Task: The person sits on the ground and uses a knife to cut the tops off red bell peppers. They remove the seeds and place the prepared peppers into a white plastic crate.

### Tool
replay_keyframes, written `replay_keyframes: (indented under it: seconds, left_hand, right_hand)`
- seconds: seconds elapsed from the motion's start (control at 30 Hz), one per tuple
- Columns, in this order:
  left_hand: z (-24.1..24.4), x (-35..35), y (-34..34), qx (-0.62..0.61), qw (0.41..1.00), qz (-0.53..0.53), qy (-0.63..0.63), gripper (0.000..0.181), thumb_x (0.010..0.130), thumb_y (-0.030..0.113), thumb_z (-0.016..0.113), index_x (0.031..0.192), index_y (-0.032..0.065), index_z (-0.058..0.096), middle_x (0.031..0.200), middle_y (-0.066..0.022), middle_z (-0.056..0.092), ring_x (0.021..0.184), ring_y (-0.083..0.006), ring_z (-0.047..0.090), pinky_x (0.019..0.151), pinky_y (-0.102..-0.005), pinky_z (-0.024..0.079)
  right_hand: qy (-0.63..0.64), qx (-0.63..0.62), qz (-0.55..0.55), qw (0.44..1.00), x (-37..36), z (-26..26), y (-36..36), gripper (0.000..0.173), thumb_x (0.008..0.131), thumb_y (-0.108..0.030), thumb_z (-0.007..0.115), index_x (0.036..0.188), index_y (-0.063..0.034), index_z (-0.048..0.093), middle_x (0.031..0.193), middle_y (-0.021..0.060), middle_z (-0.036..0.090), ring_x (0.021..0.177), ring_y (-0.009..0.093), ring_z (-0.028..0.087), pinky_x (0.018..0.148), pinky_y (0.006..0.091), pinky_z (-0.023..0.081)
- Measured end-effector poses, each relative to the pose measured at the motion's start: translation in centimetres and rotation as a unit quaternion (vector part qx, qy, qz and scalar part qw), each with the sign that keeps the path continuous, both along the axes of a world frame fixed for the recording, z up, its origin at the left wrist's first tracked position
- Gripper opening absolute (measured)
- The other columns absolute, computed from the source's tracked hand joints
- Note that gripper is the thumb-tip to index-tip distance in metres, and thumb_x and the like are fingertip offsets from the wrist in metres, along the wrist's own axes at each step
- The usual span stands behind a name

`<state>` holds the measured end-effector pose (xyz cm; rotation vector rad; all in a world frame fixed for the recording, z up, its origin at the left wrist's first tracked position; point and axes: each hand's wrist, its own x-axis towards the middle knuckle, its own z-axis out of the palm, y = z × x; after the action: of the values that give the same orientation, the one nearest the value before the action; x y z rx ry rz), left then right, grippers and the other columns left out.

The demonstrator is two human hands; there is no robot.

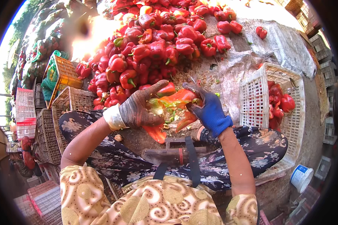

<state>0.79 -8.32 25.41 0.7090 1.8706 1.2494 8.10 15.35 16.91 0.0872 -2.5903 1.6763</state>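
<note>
A red bell pepper, torn open with pale green flesh and seeds showing, spans the gap between my two hands. My left hand, in a dark stained glove with a white cuff, grips its left part, with a red flap hanging below. My right hand, in a blue glove with dark fingers, holds the other side. Above the right fingers shows a thin metal tip; its other end is hidden. Seeds and green scraps litter the ground under the hands.
A large heap of red bell peppers lies ahead. At right, a white plastic crate lies tilted with red peppers inside. More crates and an orange crate stand left. A white bucket is at lower right. Another person is far left.
</note>
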Motion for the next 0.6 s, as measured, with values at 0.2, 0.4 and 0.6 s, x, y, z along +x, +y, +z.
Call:
replay_keyframes:
  seconds: [0.2,0.4,0.6]
  left_hand:
    - [-2.2,-0.9,-0.4,-0.116,0.985,0.059,0.116,0.094,0.073,0.003,0.075,0.150,0.0089,0.021,0.116,-0.0072,0.061,0.098,-0.0095,0.055,0.089,-0.0267,0.047]
    - [-2.8,-1.8,0.2,-0.036,0.991,0.126,0.023,0.098,0.069,-0.002,0.077,0.150,0.0072,0.023,0.093,0.0003,0.061,0.087,-0.0070,0.056,0.080,-0.0251,0.049]
    - [-4.7,-2.4,0.5,-0.015,0.988,0.147,0.046,0.097,0.069,-0.001,0.078,0.149,0.0046,0.024,0.091,0.0002,0.061,0.086,-0.0077,0.057,0.079,-0.0249,0.049]
  right_hand:
    - [0.003,0.143,-0.042,0.989,0.4,1.4,-0.9,0.049,0.075,-0.017,0.073,0.122,-0.0129,0.059,0.102,0.0182,0.064,0.089,0.038,0.062,0.075,0.0423,0.052]
    - [-0.016,0.189,-0.065,0.980,0.4,1.9,-0.9,0.047,0.075,-0.018,0.073,0.119,-0.0100,0.059,0.099,0.0184,0.064,0.086,0.038,0.063,0.074,0.0427,0.052]
    - [-0.059,0.214,-0.041,0.974,0.5,1.9,-0.6,0.050,0.077,-0.023,0.068,0.124,-0.0114,0.054,0.098,0.0174,0.063,0.083,0.037,0.064,0.074,0.0454,0.052]
